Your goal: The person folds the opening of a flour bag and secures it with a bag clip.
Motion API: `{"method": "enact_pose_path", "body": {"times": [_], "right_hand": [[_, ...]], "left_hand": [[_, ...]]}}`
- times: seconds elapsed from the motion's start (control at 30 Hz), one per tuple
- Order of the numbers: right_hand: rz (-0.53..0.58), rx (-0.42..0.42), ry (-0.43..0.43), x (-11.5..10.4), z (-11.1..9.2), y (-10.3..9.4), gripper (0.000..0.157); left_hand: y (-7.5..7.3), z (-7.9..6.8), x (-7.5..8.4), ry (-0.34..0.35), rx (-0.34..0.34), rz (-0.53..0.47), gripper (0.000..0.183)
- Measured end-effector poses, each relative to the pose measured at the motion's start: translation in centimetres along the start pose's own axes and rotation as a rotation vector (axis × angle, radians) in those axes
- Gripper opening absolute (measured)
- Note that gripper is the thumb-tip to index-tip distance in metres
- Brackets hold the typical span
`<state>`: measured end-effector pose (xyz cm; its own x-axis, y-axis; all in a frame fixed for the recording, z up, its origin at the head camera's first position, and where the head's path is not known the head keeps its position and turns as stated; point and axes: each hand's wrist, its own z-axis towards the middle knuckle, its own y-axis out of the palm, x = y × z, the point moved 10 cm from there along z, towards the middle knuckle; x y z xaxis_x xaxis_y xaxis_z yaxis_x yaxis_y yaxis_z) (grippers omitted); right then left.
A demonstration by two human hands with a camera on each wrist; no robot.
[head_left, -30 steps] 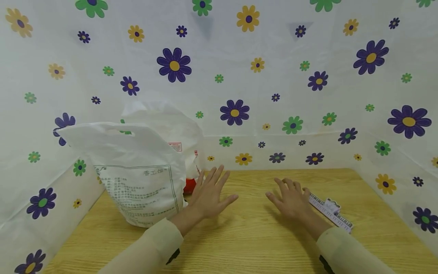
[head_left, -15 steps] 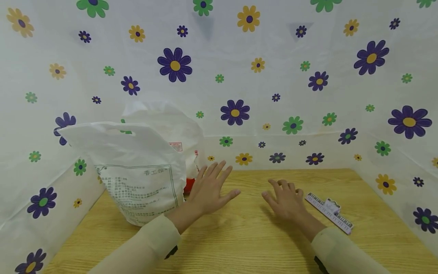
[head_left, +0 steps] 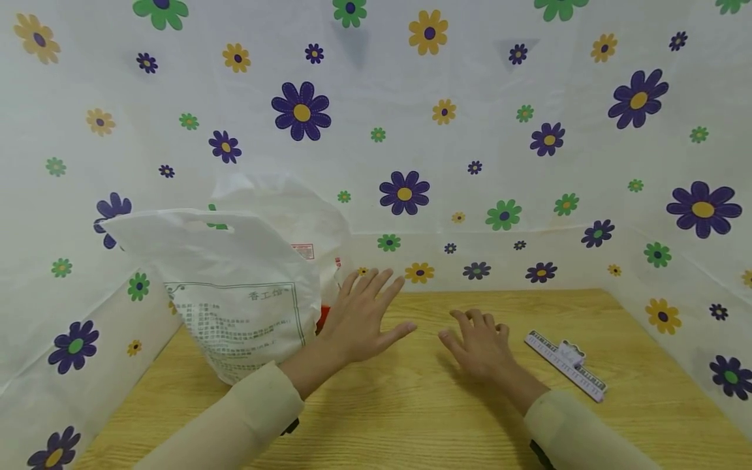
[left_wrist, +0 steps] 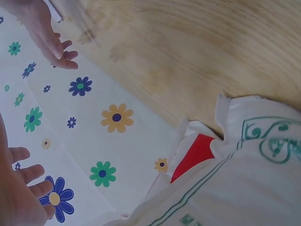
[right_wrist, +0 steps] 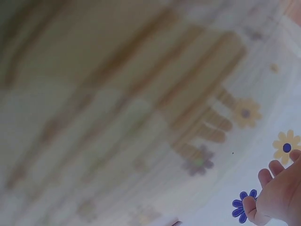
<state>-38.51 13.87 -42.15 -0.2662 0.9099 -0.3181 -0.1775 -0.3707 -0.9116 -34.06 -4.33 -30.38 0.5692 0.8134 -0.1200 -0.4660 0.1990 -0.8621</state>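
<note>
My left hand (head_left: 361,323) is held over the table with its fingers spread, just right of a white bag (head_left: 235,300) printed with green text and a handle slot. It overlaps a second white bag (head_left: 317,225) with red markings behind. My right hand (head_left: 478,343) hovers over the table with its fingers loosely bent and holds nothing. To its right lies a white clip (head_left: 566,365) with a long ruler-like bar. In the left wrist view, the bag's printed side (left_wrist: 235,169) fills the lower right, and my left fingers (left_wrist: 35,174) show at the left edge.
A wooden table (head_left: 399,424) spreads beneath both hands. White sheeting (head_left: 458,78) with purple, yellow and green flowers encloses it at the back and both sides. In the right wrist view, the glossy table surface (right_wrist: 117,94) reflects a hand.
My left hand has shifted slightly up and to the right. My right hand has moved left, away from the clip. The bags and the clip have stayed in place.
</note>
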Motion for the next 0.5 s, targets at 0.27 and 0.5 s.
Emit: {"method": "enact_pose_path", "body": {"times": [0.27,0.5], "right_hand": [[0.005,-0.01,-0.01,-1.1,0.2,0.4,0.06],[0.011,-0.029,-0.025,-2.1,0.2,0.8,0.061]], "left_hand": [[-1.7,0.5,0.1,0.041,0.008,0.044,0.078],[-3.3,0.7,-0.7,0.033,0.027,0.086,0.08]]}}
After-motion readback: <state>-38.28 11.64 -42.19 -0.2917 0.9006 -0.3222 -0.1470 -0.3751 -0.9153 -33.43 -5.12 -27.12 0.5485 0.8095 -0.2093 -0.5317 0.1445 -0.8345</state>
